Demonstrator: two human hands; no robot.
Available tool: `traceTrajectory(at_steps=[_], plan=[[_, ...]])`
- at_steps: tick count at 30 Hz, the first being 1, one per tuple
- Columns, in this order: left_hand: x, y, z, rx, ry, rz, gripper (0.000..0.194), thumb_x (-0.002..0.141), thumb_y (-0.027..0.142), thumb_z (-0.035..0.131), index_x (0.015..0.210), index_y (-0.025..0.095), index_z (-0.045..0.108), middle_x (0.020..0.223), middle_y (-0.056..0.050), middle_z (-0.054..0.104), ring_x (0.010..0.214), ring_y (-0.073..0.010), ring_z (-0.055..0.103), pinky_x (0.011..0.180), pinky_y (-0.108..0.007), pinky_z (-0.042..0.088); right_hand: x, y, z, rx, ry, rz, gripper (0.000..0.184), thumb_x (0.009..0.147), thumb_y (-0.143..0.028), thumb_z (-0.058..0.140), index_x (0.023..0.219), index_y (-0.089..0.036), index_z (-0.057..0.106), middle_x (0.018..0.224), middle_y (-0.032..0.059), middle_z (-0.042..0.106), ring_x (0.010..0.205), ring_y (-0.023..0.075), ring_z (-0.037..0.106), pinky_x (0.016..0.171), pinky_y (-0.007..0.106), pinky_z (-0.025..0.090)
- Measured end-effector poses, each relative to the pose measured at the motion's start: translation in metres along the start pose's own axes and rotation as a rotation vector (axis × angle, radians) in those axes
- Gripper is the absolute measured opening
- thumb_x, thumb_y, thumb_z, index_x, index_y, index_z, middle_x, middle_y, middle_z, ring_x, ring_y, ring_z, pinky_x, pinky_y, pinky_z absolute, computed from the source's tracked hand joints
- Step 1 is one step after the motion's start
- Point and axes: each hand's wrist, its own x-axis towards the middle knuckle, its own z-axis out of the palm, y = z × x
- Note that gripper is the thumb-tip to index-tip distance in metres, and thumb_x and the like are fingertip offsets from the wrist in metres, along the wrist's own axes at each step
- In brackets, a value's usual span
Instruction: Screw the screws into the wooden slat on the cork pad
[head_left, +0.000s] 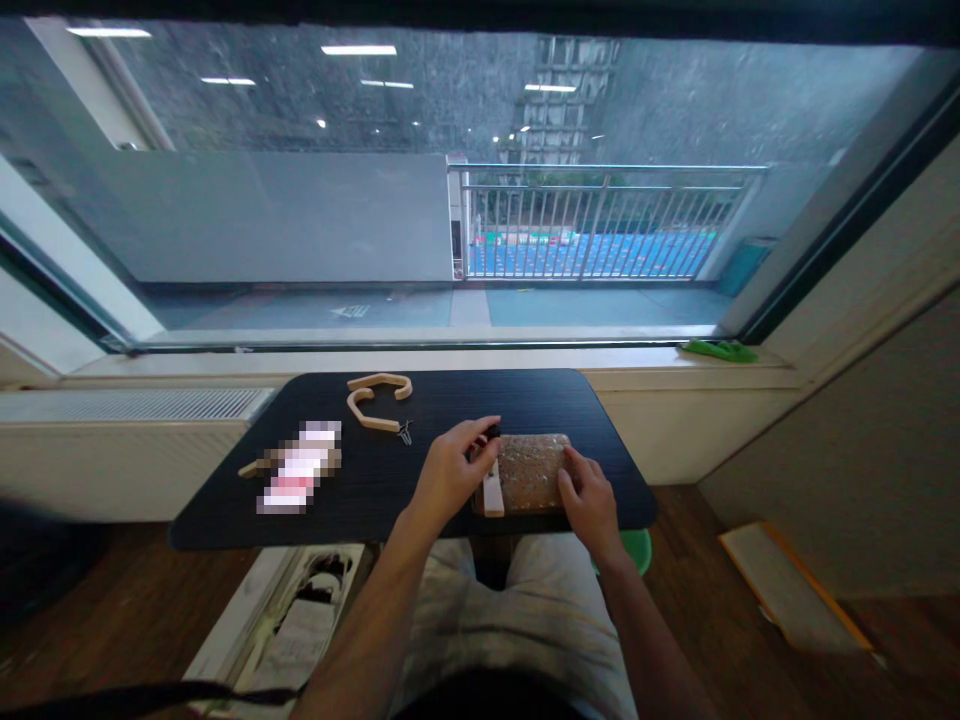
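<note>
A brown speckled block (534, 478) lay flat on the dark surface (375, 490), with a pale strip (492, 494) across its left end. Near the block's far left corner, the left hand (450, 465) pinched a small black object (493, 431) between thumb and fingers. The right hand (592, 500), partly curled, touched the block's right edge; whether it gripped there, I could not tell. To the left of the block lay two curved wooden pieces (360, 407) and a metal clip (405, 433); farther left of it lay a pixelated pink-and-white item (301, 470).
</note>
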Motion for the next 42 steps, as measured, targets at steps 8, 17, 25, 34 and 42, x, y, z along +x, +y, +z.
traceTrajectory(at_steps=[8,17,25,34,42], plan=[[-0.001,0.0019,-0.0012,0.018,-0.016,-0.018,0.035,0.087,0.018,0.055,0.118,0.018,0.068,0.098,-0.005,0.075,0.077,-0.0147,0.067,0.076,-0.026,0.055,0.0009,0.0006,-0.0002,0.0,0.004,-0.014,0.047,0.088,-0.035,0.045,0.126,-0.015,0.063,0.112,0.0145,0.067,0.099,0.0277,0.065,0.092,0.045,0.051],[-0.0014,0.0034,-0.0052,-0.011,-0.063,-0.012,0.041,0.089,0.02,0.052,0.129,0.019,0.064,0.109,-0.006,0.075,0.09,-0.0166,0.07,0.085,-0.028,0.055,0.0001,-0.0008,-0.0014,0.013,0.007,-0.014,0.048,0.089,-0.037,0.045,0.127,-0.015,0.063,0.112,0.0147,0.067,0.099,0.0276,0.065,0.091,0.045,0.051],[-0.0016,0.0002,-0.0043,-0.034,-0.025,0.032,0.032,0.089,0.021,0.061,0.119,0.022,0.069,0.105,-0.006,0.071,0.09,-0.0166,0.067,0.085,-0.029,0.054,-0.0004,0.0001,-0.0007,0.007,0.012,-0.019,0.045,0.089,-0.035,0.046,0.127,-0.018,0.063,0.112,0.013,0.068,0.099,0.0268,0.064,0.092,0.044,0.05],[-0.0006,0.0024,-0.0033,-0.034,-0.038,0.025,0.033,0.09,0.019,0.06,0.121,0.021,0.068,0.095,-0.004,0.069,0.084,-0.0154,0.065,0.08,-0.028,0.051,-0.0006,-0.0003,-0.0017,0.013,-0.008,-0.008,0.048,0.09,-0.037,0.045,0.128,-0.015,0.063,0.113,0.0144,0.067,0.1,0.0276,0.064,0.092,0.045,0.05],[-0.0015,0.0028,-0.0044,-0.069,-0.051,0.026,0.033,0.09,0.02,0.06,0.122,0.022,0.067,0.098,-0.004,0.071,0.085,-0.0157,0.066,0.082,-0.028,0.052,-0.0008,0.0013,-0.0009,0.031,-0.001,-0.012,0.047,0.089,-0.037,0.047,0.129,-0.017,0.063,0.113,0.0133,0.067,0.1,0.0269,0.064,0.092,0.044,0.05]])
